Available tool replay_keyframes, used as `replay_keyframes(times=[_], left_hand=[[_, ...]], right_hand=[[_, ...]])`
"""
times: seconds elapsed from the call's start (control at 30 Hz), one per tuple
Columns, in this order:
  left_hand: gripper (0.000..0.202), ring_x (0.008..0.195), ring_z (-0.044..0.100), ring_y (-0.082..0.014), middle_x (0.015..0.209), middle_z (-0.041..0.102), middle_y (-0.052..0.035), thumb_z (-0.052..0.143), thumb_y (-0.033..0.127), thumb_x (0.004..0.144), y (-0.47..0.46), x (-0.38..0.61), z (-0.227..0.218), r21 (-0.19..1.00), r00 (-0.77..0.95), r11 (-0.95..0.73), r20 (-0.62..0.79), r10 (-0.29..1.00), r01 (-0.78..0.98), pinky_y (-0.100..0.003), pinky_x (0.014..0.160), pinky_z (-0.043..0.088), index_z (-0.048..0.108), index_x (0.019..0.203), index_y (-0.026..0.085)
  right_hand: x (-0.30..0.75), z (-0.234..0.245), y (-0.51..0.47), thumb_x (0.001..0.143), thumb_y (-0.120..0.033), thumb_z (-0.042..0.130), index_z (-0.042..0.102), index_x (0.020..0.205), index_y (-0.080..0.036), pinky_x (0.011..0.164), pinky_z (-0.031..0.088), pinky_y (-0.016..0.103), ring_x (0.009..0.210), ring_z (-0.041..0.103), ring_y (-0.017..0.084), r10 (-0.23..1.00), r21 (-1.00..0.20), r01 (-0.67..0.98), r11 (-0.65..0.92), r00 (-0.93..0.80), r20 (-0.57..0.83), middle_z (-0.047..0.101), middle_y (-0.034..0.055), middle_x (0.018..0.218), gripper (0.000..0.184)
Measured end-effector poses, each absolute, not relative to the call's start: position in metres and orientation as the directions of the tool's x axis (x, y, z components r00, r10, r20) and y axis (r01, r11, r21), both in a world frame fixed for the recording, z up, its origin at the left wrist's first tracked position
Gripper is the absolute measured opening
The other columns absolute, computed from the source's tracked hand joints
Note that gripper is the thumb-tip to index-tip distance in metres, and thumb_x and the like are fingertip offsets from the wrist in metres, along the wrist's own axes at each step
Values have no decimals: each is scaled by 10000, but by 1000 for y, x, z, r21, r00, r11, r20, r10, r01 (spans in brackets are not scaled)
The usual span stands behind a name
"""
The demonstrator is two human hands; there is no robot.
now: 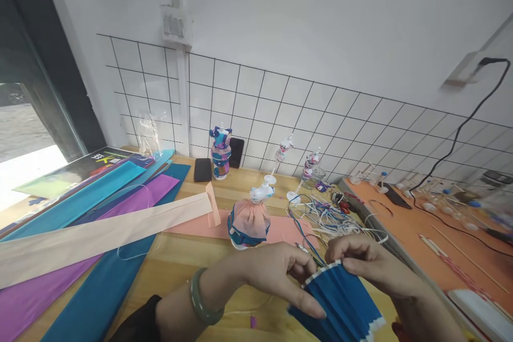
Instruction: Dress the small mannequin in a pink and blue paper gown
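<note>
My left hand [276, 272] and my right hand [371, 264] both pinch the top edge of a pleated blue paper piece [340, 307] with a white rim, low in the view over the wooden table [192, 256]. The fingers of each hand are closed on the folds. A green bangle [200, 299] sits on my left wrist. Just beyond my hands stands a small paper doll [249, 222] with a pink skirt and blue band. A tangle of thin coloured wires [324, 216] lies behind my right hand.
Long strips of crepe paper lie at left: beige [100, 238], purple [72, 267], blue [104, 288]. Other paper dolls [220, 152] and two dark phones [202, 170] stand by the tiled wall. An orange table [433, 235] with sticks and a black cable is at right.
</note>
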State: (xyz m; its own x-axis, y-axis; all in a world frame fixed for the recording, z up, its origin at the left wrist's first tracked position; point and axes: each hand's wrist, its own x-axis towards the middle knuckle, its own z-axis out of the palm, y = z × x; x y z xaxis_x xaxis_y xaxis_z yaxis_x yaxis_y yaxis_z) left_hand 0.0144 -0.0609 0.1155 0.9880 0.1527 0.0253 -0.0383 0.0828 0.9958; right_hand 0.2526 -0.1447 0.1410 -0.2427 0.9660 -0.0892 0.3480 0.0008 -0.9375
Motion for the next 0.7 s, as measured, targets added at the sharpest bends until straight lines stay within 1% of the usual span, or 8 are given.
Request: replay_keyframes(times=[0.1, 0.17, 0.27, 0.37, 0.47, 0.53, 0.6, 0.7], left_hand=[[571, 689, 553, -100, 758, 628, 34, 913, 447, 387, -59, 17, 110, 974, 989, 220, -81, 128, 51, -227, 666, 439, 647, 812, 173], [563, 663, 543, -99, 729, 623, 33, 906, 461, 399, -57, 17, 107, 980, 979, 178, -114, 167, 84, -216, 616, 416, 653, 807, 167], [542, 632, 513, -95, 685, 588, 43, 887, 488, 438, -54, 19, 103, 985, 960, 99, -164, 228, 144, -207, 572, 377, 640, 799, 166], [479, 595, 454, -78, 640, 520, 66, 865, 474, 494, -54, 20, 102, 978, 939, 13, -205, 276, 209, -200, 550, 330, 612, 761, 168], [339, 588, 411, -67, 628, 479, 80, 824, 366, 586, -53, 21, 101, 965, 917, -54, -224, 329, 255, -196, 545, 298, 598, 748, 172], [225, 569, 389, -65, 611, 454, 81, 750, 309, 665, -51, 21, 100, 957, 915, -78, -241, 324, 280, -198, 536, 290, 588, 742, 174], [159, 541, 363, -63, 583, 415, 80, 682, 279, 710, -49, 21, 100, 944, 918, -127, -256, 302, 305, -203, 516, 273, 563, 712, 173], [127, 522, 346, -61, 573, 386, 78, 637, 246, 711, -47, 22, 100, 915, 908, -194, -286, 307, 354, -208, 498, 255, 536, 684, 174]], right_hand=[[254, 131, -145, 776, -513, 697, 733, 830, -190, 581, 404, 269, 608, 510, 134, 968, -935, 352, -36, -219, -120, 601, 8, 678, 329], [253, 126, -146, 781, -527, 687, 742, 904, -204, 590, 413, 267, 623, 529, 136, 960, -936, 346, -60, -236, -149, 627, 14, 714, 350], [245, 120, -145, 769, -549, 690, 736, 1009, -229, 680, 459, 301, 748, 601, 175, 925, -942, 325, -89, -324, -199, 692, 45, 859, 402], [233, 112, -140, 719, -514, 748, 718, 992, -219, 755, 467, 324, 826, 624, 193, 897, -953, 276, -125, -379, -227, 702, 49, 930, 404], [226, 101, -135, 671, -480, 793, 673, 943, -197, 671, 441, 273, 713, 583, 146, 897, -956, 236, -172, -364, -251, 648, 6, 801, 410], [225, 94, -133, 667, -476, 797, 643, 964, -202, 610, 406, 243, 644, 528, 119, 903, -955, 233, -185, -343, -259, 583, -31, 718, 433], [227, 89, -132, 674, -474, 794, 623, 1010, -214, 599, 394, 237, 625, 504, 111, 908, -952, 237, -193, -324, -264, 549, -46, 700, 458], [230, 87, -132, 679, -467, 795, 614, 1053, -221, 612, 401, 240, 625, 508, 108, 904, -953, 233, -195, -335, -267, 552, -46, 721, 483]])
